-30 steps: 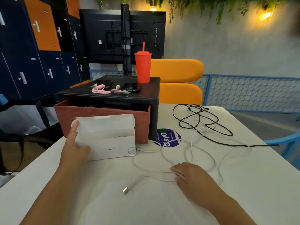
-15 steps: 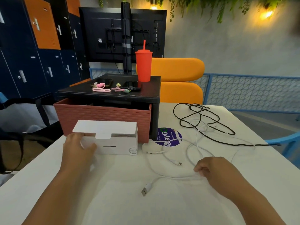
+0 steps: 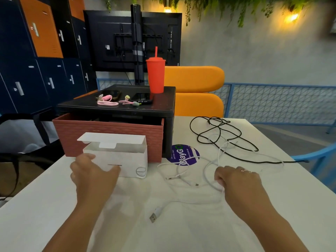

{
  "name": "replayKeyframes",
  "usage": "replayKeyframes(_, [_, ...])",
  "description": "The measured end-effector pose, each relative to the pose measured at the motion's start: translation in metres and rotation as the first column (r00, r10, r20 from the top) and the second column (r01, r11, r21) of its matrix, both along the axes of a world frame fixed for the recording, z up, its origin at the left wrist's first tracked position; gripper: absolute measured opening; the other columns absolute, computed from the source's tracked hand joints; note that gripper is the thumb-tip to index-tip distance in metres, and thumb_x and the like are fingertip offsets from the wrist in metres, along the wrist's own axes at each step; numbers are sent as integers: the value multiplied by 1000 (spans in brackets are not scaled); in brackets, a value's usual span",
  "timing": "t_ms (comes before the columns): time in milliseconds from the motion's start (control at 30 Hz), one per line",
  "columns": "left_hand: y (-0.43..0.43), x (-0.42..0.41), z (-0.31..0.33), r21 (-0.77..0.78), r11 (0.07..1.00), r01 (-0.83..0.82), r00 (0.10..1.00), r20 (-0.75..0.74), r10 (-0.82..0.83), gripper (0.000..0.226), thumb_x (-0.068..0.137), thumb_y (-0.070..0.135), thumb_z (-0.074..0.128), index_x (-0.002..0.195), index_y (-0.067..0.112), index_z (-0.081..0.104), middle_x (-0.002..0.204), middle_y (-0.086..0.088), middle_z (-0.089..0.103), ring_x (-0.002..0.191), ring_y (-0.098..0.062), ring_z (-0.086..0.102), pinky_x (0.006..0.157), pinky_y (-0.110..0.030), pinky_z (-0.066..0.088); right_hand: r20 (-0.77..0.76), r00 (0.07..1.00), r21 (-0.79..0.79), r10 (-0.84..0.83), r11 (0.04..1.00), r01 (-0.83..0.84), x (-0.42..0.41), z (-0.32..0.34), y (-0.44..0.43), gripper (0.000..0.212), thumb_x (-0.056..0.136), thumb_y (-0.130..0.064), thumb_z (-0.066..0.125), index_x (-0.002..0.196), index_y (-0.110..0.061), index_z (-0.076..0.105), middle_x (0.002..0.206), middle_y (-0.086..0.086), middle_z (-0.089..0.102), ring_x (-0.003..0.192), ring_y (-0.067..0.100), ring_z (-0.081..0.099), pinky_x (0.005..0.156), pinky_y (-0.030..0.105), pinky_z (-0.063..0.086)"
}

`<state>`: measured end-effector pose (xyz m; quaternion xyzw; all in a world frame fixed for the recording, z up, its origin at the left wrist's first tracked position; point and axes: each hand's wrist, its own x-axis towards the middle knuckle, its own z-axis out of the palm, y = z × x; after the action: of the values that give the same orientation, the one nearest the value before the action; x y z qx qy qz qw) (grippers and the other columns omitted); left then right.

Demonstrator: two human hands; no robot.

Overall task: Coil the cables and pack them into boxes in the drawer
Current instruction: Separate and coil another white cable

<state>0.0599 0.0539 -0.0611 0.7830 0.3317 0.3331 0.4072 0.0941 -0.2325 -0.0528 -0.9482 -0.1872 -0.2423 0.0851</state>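
On the white table [image 3: 54, 206], at near left, the left hand [image 3: 91, 173] lies with fingers loosely spread at the near-left corner of a white box [image 3: 127, 159]; whether it touches the card cannot be told. This box stands with its flap raised, and no cable is seen in its mouth. Just behind it, the red-brown drawer [image 3: 109, 135] is pulled out of a black cabinet [image 3: 118, 110], its inside hidden from this angle. Pink cable ties [image 3: 107, 101] and a red tumbler [image 3: 156, 75] rest on the cabinet top.

At centre, the white cable [image 3: 181, 177] sprawls in loose, irregular loops across the table, its USB plug [image 3: 154, 215] lying free toward the viewer. The right hand [image 3: 238, 180] rests knuckles up, fingers curled down around one loop of this cable. Farther right and back, the black cable [image 3: 227, 135] lies tangled and untouched, one end trailing toward the table edge.

By this evidence the task is at an early stage: one box is opened and the drawer is ready, but neither visible cable is coiled or boxed. Coiling both, packing them and placing boxes in the drawer appear to remain.
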Motion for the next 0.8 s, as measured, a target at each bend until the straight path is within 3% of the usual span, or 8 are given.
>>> replayKeyframes(100, [-24, -3, -6, 99, 967, 236, 969, 48, -242, 29, 74, 12, 72, 91, 16, 48, 100, -2, 50, 99, -28, 50, 77, -35, 40, 127, 990, 169, 68, 982, -89, -3, 2, 3, 59, 38, 21, 68, 62, -29, 47, 48, -16, 28, 44, 10, 33, 53, 23, 34])
replayKeyframes(200, [-48, -10, -14, 262, 794, 549, 819, 19, -573, 42, 75, 9, 71, 100, 38, 52, 106, 26, 46, 103, -3, 47, 84, -19, 37, 154, 979, 284, 136, 942, -176, -11, 6, 13, 58, 50, 25, 60, 72, -28, 57, 56, -24, 37, 67, 4, 44, 61, 29, 43])
replayKeyframes(267, [-56, -13, -16, 281, 681, 676, 713, -20, -700, 41, 78, 13, 66, 102, 44, 55, 110, 32, 48, 109, 9, 43, 87, -8, 34, 73, 979, 380, 193, 902, -206, -14, 8, 15, 58, 72, 19, 50, 75, -38, 54, 61, -23, 43, 84, -9, 38, 72, 18, 34])
replayKeyframes(433, [-57, -13, -14, 112, 685, 720, 681, 80, -728, 24, 93, 22, 52, 75, 30, 66, 83, 25, 64, 77, 7, 56, 66, -5, 38, 79, 974, 584, 213, 782, -219, -19, 14, 11, 27, 89, -18, 33, 82, -44, 41, 89, -13, 56, 80, 5, 46, 69, 15, 30])
replayKeyframes(533, [-53, -8, -6, -228, 694, 683, 723, 346, -598, 23, 93, 15, 53, 72, 18, 64, 66, 2, 64, 75, -11, 58, 77, -19, 43, 96, 990, 639, 104, 756, -141, -12, 12, 3, 26, 92, -16, 36, 79, -38, 43, 79, -8, 59, 69, 14, 49, 64, 27, 37])
replayKeyframes(600, [-43, -7, 2, -503, 423, 754, 657, 585, -476, 17, 76, 21, 69, 66, 11, 60, 51, -1, 51, 63, -17, 54, 75, -29, 51, 78, 997, 607, -5, 794, -43, -4, 10, -5, 33, 93, -5, 43, 75, -33, 46, 67, -8, 56, 65, 17, 47, 66, 32, 35])
replayKeyframes(700, [-30, -9, 6, -559, 111, 822, 560, 756, -339, 44, 33, 27, 95, 56, 12, 60, 43, 4, 36, 43, -11, 45, 63, -27, 55, 10, 975, 418, -224, 886, 199, 7, 4, -13, 24, 86, 3, 50, 78, -18, 56, 64, -4, 50, 63, 20, 39, 68, 31, 26])
replayKeyframes(800, [-20, -4, -3, -437, -204, 876, 370, 880, -298, 16, 77, 19, 75, 84, 6, 68, 54, -1, 50, 53, -14, 53, 79, -29, 50, -70, 941, 149, -331, 929, 338, 9, -3, -14, 21, 89, -5, 48, 89, -24, 58, 73, -8, 42, 71, 16, 36, 67, 30, 23])
